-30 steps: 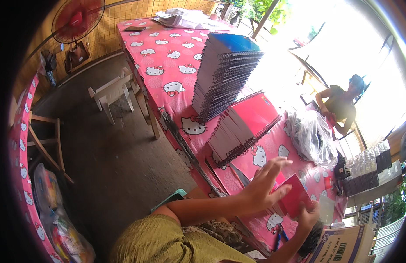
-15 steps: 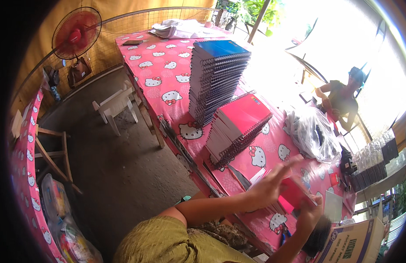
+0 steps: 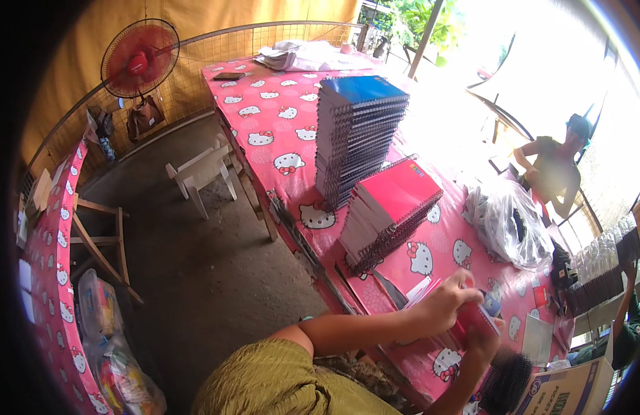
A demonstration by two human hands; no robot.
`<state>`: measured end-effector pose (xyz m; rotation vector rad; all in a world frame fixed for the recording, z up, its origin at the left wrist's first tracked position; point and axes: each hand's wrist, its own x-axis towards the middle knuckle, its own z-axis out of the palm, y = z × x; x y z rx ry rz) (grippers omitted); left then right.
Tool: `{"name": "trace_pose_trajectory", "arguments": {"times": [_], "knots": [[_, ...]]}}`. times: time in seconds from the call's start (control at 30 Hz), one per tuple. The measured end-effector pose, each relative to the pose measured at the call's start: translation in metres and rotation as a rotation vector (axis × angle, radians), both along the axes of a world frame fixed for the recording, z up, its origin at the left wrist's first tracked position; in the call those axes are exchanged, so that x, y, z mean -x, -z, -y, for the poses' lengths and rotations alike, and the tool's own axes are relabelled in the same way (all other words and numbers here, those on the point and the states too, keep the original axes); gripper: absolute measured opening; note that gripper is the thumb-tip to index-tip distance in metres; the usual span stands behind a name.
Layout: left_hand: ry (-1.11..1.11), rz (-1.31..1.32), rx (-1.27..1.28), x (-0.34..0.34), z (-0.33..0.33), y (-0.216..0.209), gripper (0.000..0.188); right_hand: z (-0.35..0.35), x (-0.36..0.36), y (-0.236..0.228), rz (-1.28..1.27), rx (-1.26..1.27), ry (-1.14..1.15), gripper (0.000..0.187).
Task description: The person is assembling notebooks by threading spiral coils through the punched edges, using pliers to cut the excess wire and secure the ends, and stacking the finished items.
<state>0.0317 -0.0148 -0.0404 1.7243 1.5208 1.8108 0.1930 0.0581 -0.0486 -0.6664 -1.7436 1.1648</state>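
A small pink-covered notebook [image 3: 470, 325] is in my right hand [image 3: 483, 340], tilted above the table, with the fingers wrapped around its near edge. My left hand [image 3: 450, 304] is just above and to the left of the notebook, its fingers bent and thumb and fingertips drawn together. Whatever lies between those fingertips is too small to make out. Under my hands lie loose pink and white sheets [image 3: 425, 289], partly covered. Black spiral coils [image 3: 506, 379] are heaped just right of my right forearm.
Ahead stand a tall stack of blue spiral notebooks [image 3: 361, 138] and a shorter pink stack [image 3: 396, 207] on the pink tablecloth [image 3: 285, 163]. A plastic bag [image 3: 510, 225] and cardboard box [image 3: 565, 391] lie right. One person [image 3: 551, 162] sits opposite; another's arm [image 3: 627, 297] shows far right.
My left hand's fingers, stretched out before, are now bent and drawn together near the notebook. The view has shifted, and another person's arm has come in at the far right.
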Motion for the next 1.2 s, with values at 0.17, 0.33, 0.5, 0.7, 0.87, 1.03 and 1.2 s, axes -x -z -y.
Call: {"name": "trace_pose_trajectory", "arguments": {"times": [0.17, 0.33, 0.5, 0.7, 0.87, 1.03, 1.2], "knots": [[0.003, 0.060, 0.029, 0.000, 0.005, -0.005, 0.045, 0.010, 0.002, -0.003, -0.055, 0.123, 0.021, 0.030], [-0.313, -0.335, 0.032, -0.022, 0.016, -0.042, 0.027, 0.012, -0.004, -0.002, 0.012, 0.218, -0.016, 0.030], [-0.092, -0.304, 0.099, -0.021, -0.011, -0.022, 0.004, -0.025, -0.066, -0.013, 0.145, -0.007, 0.150, 0.035], [-0.193, -0.278, -0.029, -0.032, -0.014, -0.016, 0.005, -0.122, -0.182, 0.060, 1.249, -0.243, 0.813, 0.033], [-0.181, -0.319, -0.015, -0.030, -0.014, -0.012, 0.003, -0.120, -0.179, 0.065, 1.163, -0.369, 0.802, 0.037], [-0.216, -0.258, -0.030, -0.034, -0.013, -0.014, 0.004, -0.117, -0.161, 0.051, 1.141, -0.392, 0.688, 0.031], [-0.235, -0.245, -0.056, -0.035, -0.012, -0.014, 0.001, -0.121, -0.169, 0.036, 1.136, -0.349, 0.772, 0.019]]}}
